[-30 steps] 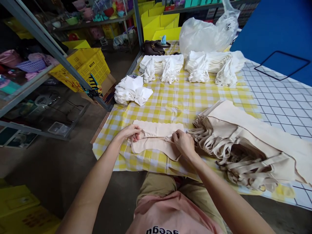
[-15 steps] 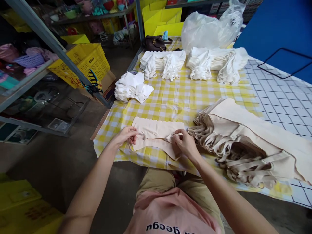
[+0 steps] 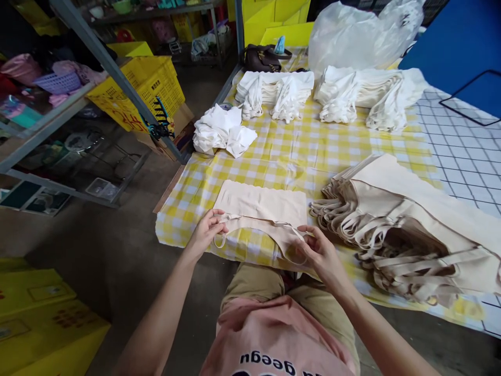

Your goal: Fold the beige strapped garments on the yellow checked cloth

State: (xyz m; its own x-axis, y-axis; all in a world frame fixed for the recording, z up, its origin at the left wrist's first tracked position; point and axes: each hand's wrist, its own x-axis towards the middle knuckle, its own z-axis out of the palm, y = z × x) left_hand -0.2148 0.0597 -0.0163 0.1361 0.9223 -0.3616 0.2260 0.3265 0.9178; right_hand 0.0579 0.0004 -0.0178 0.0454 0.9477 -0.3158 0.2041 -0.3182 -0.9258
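Note:
A beige bra top [image 3: 262, 201] lies flat near the table's front edge, its thin straps toward me. My left hand [image 3: 207, 233] pinches the top's left strap end, and a small loop of strap hangs below the fingers. At the other side my right hand [image 3: 319, 251] has thumb and fingers closed on the right strap. The strap edge between both hands is drawn out nearly straight. Just right of my right hand sits a thick stack of beige bra tops [image 3: 407, 224], with many straps bunched at its near side.
Two stacks of white tops, a left one [image 3: 274, 91] and a right one [image 3: 370, 94], lie farther back. A crumpled white cloth pile [image 3: 223, 130], a dark handbag [image 3: 262, 57] and a clear plastic bag [image 3: 352, 39] share the checked tablecloth [image 3: 297, 146]. A metal shelf post [image 3: 129, 89] stands left.
Both hands have moved slightly apart and toward me, drawing the lower strap edge of the beige bra top straighter. The view has shifted a little.

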